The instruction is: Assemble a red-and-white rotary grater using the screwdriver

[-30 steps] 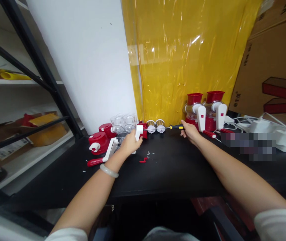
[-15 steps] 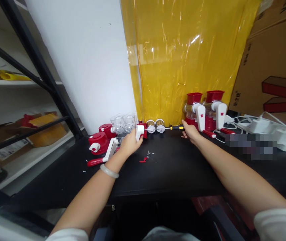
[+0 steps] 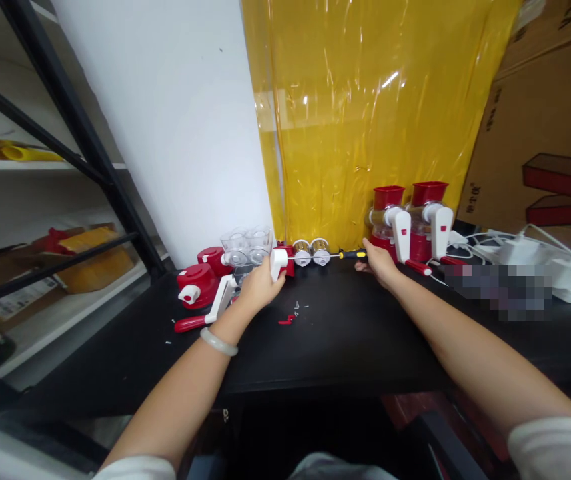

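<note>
My left hand [image 3: 261,285] is closed around a white plastic crank part [image 3: 279,259], held just above the table. From the right, my right hand [image 3: 380,261] grips the end of a screwdriver [image 3: 353,255] with a black and yellow handle. Its thin shaft runs level to the left and its tip meets the white part; the exact contact is too small to see. Beyond the shaft stand two metal grater drums [image 3: 320,252]. Below on the table lie a small red piece [image 3: 286,321] and several tiny pale bits [image 3: 297,305].
Left of my hand are red grater bases [image 3: 198,285], clear plastic housings [image 3: 248,248] and a red-handled crank [image 3: 215,307]. Two assembled rotary graters [image 3: 389,220] stand at the back right. White cables and adapters [image 3: 518,252], and a large cardboard box [image 3: 540,120], are farther right.
My right hand's fingers have shifted slightly at the screwdriver handle, the lower ones moving left. My left hand and the white crank part stay in nearly the same place.
</note>
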Available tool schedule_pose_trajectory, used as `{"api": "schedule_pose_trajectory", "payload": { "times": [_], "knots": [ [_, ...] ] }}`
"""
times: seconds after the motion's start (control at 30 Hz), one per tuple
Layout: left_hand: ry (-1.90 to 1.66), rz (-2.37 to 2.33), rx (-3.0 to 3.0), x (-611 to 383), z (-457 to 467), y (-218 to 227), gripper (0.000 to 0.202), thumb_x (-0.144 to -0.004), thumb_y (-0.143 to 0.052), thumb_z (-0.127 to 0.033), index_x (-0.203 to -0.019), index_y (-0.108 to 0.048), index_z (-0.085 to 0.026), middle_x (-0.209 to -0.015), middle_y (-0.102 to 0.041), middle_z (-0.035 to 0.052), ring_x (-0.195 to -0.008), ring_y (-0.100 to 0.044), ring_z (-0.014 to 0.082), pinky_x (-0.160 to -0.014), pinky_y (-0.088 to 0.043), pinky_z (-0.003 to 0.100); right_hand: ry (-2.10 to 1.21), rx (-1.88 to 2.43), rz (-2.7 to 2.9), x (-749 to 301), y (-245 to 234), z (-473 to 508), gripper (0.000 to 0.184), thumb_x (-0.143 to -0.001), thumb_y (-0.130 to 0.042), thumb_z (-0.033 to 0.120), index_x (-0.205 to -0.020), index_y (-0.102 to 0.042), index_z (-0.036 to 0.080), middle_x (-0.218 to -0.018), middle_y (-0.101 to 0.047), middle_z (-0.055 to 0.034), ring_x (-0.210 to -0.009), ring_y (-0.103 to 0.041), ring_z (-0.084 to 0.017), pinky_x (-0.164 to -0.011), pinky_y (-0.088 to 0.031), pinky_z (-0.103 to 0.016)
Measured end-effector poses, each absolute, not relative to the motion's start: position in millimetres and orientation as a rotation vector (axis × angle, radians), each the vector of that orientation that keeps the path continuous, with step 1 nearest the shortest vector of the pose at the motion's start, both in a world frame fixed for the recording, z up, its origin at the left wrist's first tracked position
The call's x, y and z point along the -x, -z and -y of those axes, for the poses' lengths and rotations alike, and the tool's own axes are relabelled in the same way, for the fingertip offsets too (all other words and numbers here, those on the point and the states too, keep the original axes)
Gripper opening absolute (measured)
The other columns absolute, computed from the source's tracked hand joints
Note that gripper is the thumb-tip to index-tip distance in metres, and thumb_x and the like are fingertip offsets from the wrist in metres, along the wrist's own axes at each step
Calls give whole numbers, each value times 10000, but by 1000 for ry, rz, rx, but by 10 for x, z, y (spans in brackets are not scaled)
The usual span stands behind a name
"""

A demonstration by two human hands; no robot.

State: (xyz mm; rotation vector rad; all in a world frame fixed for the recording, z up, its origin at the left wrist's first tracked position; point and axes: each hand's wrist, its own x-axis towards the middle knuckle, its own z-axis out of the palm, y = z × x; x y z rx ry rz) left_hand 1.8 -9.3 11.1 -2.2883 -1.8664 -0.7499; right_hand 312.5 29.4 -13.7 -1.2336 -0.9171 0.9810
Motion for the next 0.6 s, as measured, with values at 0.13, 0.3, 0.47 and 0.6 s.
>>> {"api": "schedule_pose_trajectory", "payload": {
  "times": [0.13, 0.3, 0.47, 0.6],
  "knots": [
    [995, 1931, 2384, 6, 21, -52, 290, -909, -602, -370, -1100, -535, -163, -942, -733, 122, -786, -730, 269, -731, -532, 347, -1175, 894, 858, -3068, 100, -259, 55, -938, -483, 188, -934, -506, 237, -697, -677, 28, -553, -692, -141, -613, -587, -288],
    [1150, 1980, 2450, 20, -22, -9, 243, -911, -608, -316, -1092, -546, -166, -893, -736, 79, -614, -701, 200, -685, -539, 315, -1198, 797, 894, -3090, 118, -259, 124, -873, -602, 170, -949, -529, 237, -759, -684, 22, -636, -722, -142, -679, -589, -282],
    [1219, 1965, 2460, 16, -15, -16, 234, -912, -602, -303, -1094, -539, -170, -838, -722, 52, -539, -676, 179, -633, -535, 297, -1177, 819, 923, -3122, 130, -279, 157, -873, -673, 253, -949, -536, 234, -719, -685, 32, -574, -693, -115, -617, -564, -228],
    [1185, 1962, 2423, 20, -21, -23, 225, -903, -605, -301, -1077, -542, -174, -860, -723, 64, -576, -689, 189, -640, -531, 299, -1154, 837, 967, -3127, 135, -282, 235, -850, -722, 351, -924, -537, 227, -676, -678, 33, -538, -668, -107, -594, -557, -219]
  ]
}}
